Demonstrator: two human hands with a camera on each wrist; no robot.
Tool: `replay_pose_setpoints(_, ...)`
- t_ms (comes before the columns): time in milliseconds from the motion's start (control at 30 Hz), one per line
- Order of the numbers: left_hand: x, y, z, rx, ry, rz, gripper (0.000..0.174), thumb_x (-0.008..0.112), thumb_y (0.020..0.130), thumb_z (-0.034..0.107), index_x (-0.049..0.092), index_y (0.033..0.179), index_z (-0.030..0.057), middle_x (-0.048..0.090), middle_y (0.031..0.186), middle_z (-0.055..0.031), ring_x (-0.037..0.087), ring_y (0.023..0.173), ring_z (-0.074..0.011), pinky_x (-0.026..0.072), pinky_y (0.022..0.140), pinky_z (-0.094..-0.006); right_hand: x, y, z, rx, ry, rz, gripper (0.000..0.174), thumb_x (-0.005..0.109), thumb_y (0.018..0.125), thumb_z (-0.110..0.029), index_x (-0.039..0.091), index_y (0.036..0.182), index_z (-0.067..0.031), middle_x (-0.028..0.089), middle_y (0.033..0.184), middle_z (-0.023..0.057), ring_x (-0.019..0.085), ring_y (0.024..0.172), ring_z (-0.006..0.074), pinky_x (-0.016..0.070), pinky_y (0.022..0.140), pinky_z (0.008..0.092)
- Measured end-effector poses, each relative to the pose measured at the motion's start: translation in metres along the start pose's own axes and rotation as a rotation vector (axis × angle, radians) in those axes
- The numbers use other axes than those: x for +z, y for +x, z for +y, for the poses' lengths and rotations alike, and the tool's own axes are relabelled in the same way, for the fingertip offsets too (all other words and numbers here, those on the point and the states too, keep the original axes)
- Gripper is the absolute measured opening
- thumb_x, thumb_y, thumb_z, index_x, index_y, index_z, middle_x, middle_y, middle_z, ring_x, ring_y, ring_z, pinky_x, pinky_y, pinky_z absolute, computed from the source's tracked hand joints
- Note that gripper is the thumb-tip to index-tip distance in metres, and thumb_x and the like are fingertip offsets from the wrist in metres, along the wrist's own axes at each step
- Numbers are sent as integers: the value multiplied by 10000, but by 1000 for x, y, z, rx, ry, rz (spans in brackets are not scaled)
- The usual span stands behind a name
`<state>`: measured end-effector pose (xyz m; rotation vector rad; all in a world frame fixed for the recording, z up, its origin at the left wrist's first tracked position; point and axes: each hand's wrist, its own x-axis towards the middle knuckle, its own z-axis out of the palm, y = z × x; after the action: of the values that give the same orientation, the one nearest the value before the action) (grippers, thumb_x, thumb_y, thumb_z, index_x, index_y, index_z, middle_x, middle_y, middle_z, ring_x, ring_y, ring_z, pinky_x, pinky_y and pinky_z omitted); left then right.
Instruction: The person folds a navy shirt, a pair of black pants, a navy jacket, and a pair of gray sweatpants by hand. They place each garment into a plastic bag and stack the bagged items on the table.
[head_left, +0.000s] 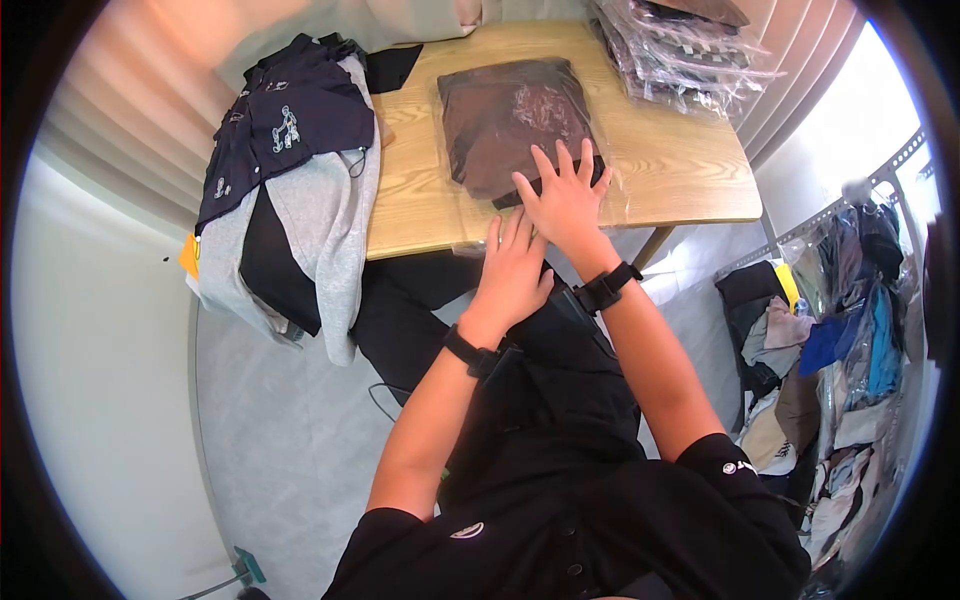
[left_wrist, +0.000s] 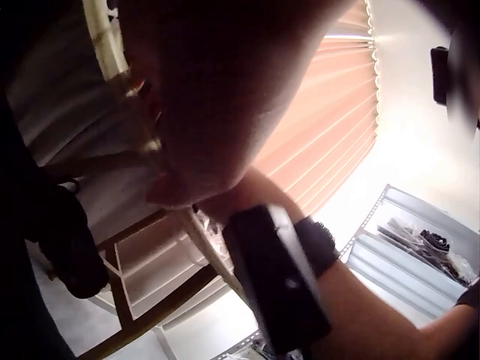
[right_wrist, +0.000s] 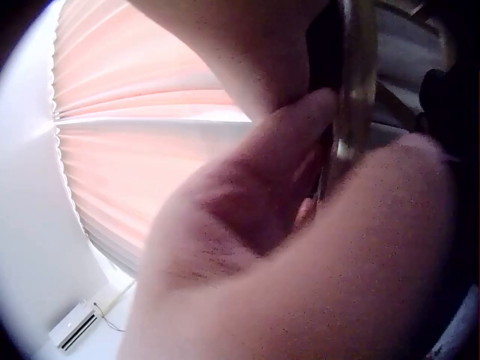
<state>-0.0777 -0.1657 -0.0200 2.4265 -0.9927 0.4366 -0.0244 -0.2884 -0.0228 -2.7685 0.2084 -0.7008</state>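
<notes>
A folded dark brown garment (head_left: pixel 490 125) lies flat inside a clear plastic bag (head_left: pixel 440 222) on the wooden table, its near end beside the front edge. My right hand (head_left: pixel 568 210) rests on the bag's near right part with fingers spread, over a black strip of the garment. Lower and to the left, my left hand (head_left: pixel 515 275) touches the near edge of the bag with fingers extended, right at the table's edge. In the left wrist view the hand is mostly dark; the right wrist view shows the palm of a hand (right_wrist: pixel 232 202) close up, with the bag out of sight.
On the table's left, a navy jacket (head_left: pixel 300 115) and a grey garment (head_left: pixel 325 200) hang over the edge. A stack of bagged garments (head_left: pixel 680 60) stands at the back right. Shelving with clothes (head_left: pixel 850 330) is at the right. Pleated curtains (head_left: pixel 130 120) stand behind.
</notes>
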Motion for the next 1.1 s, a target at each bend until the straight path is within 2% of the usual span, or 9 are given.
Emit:
replay_pose_setpoints(133,-17,6,-5,5,-148,9,397,669,690,38,603,1082,44,548,1173,-155,505,1129,-334,412,964,-422,-14,-13,17,-118,311,224,359,577,870,-276,584,1180,-95,484,1298,139,307,1322,357,217,1063,557)
replay_pose_setpoints(200,-35,11,-2,-1,-224,258,250,652,687,8,656,932,59,605,1059,-135,574,1012,-323,476,862,-385,-21,-37,24,-148,554,429,215,623,796,-74,603,1009,-46,556,1136,132,502,1122,321,383,952,422)
replay_pose_setpoints(233,-34,14,-9,17,-222,343,362,670,689,28,627,1047,63,567,1166,-149,523,1115,-321,432,936,-415,-19,-55,28,-112,644,460,190,622,781,-44,603,970,-35,566,1103,128,542,1062,300,421,905,396)
replay_pose_setpoints(333,-50,41,-13,78,-56,409,491,689,714,85,564,1189,62,495,1293,-158,431,1237,-326,342,1032,-446,-10,-104,31,276,1036,159,239,612,781,-27,574,1016,-39,564,1097,102,564,1002,234,444,865,368)
replay_pose_setpoints(400,-33,34,-29,46,-29,226,623,699,741,177,469,1307,54,397,1400,-162,332,1321,-329,238,1096,-471,-20,-110,25,968,1771,-328,308,601,795,-30,530,1093,-58,560,1076,54,551,1019,178,441,878,357)
replay_pose_setpoints(533,-18,14,-28,99,93,-48,676,698,740,253,442,1333,52,365,1426,-159,319,1331,-324,221,1103,-479,-33,-94,27,882,2202,-561,300,600,854,-120,504,1136,-82,549,1139,33,530,1064,175,414,933,376)
replay_pose_setpoints(733,-26,-14,2,99,144,-89,683,694,705,189,449,1328,51,381,1408,-173,349,1300,-333,253,1080,-480,-47,-80,15,907,2108,-631,461,608,888,-365,487,1243,-96,532,1225,46,486,1166,200,385,967,392)
replay_pose_setpoints(1000,-89,-21,39,160,-675,-313,525,731,765,225,547,1235,77,476,1327,-166,533,1096,-390,459,923,-393,-61,-90,61,988,1943,-501,254,585,897,-207,595,1057,-9,652,972,64,633,870,170,520,752,320)
replay_pose_setpoints(1100,-105,-28,21,116,-754,-50,331,665,818,119,575,1127,42,557,1203,-163,606,928,-254,490,830,-317,-104,-87,75,1050,1872,-410,238,532,886,-150,594,1053,7,669,967,93,654,846,185,528,790,317)
